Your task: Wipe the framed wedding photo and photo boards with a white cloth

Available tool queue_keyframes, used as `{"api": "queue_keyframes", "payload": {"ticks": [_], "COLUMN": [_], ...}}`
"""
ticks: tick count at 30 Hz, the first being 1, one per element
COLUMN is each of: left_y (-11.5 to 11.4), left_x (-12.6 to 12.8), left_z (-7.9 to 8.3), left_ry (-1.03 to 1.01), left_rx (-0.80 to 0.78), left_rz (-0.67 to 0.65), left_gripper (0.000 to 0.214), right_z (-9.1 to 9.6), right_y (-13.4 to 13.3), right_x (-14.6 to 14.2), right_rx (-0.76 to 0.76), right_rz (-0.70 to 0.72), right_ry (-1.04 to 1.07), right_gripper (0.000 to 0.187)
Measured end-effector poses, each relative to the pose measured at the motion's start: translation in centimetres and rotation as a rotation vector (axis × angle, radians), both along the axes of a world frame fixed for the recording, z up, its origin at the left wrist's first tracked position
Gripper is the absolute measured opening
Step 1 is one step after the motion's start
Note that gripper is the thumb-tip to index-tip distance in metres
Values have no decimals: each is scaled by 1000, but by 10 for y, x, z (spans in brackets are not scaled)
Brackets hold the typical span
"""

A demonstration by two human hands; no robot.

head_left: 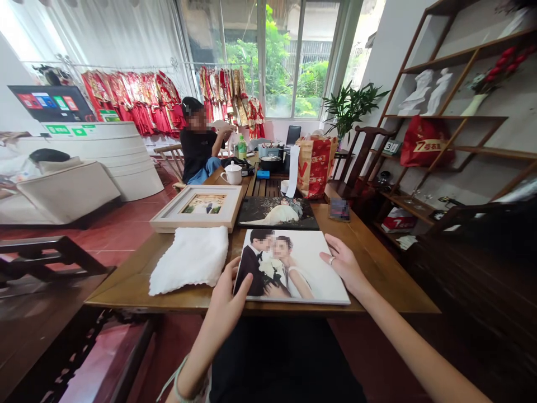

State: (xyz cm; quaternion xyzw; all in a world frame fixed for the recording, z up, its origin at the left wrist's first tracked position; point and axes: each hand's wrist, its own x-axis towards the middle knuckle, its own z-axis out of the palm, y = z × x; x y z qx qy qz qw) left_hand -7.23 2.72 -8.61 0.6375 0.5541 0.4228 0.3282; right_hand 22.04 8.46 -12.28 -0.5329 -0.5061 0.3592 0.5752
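A large wedding photo print (306, 268) lies flat at the near edge of the wooden table (377, 268). My left hand (226, 296) grips its left edge, thumb on top over the picture. My right hand (344, 266) rests on its right edge with fingers stretched out along the border. A folded white cloth (191, 258) lies just left of the print. Behind it sit a dark wedding photo (277, 212) and a light wooden framed picture (197, 207).
A phone (339, 209) lies at the right of the table. Farther back stand a white teapot (232, 173), a red paper bag (314, 166) and a pot. A person sits at the far end. Shelves line the right wall; a dark chair (54, 257) stands at the left.
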Motion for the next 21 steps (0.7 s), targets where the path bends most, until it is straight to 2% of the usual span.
{"api": "queue_keyframes", "payload": {"ticks": [3,6,10,12,14,18,21], "left_y": [0,-1,-2,-1,-2,-11,-21], "left_x": [5,7,5,3,2,16,41], "left_z": [-3,-4,-5,-6,-10,-16,-9], "left_ry": [-200,-251,-269,-332,-465,-884,-1078], "left_rx": [-82,-99,-108,-122,-123,-81,-83], "left_rz": [58,55,27,39,79,205,127], "left_gripper": [69,75,68,66,65,62,62], "right_z": [5,13,24,28,33,43,52], "right_y": [-2,-6,-16,-22,-28,-42,-51], "right_x": [5,8,5,1,-3,-16,-31], "right_rx": [-32,-138,-273,-307,-304,-296,-287], "right_rz": [-28,-43,150,183,141,92,46], "right_ry": [78,187,320,389,435,629,812], "right_gripper": [64,66,51,46,43,45,45]}}
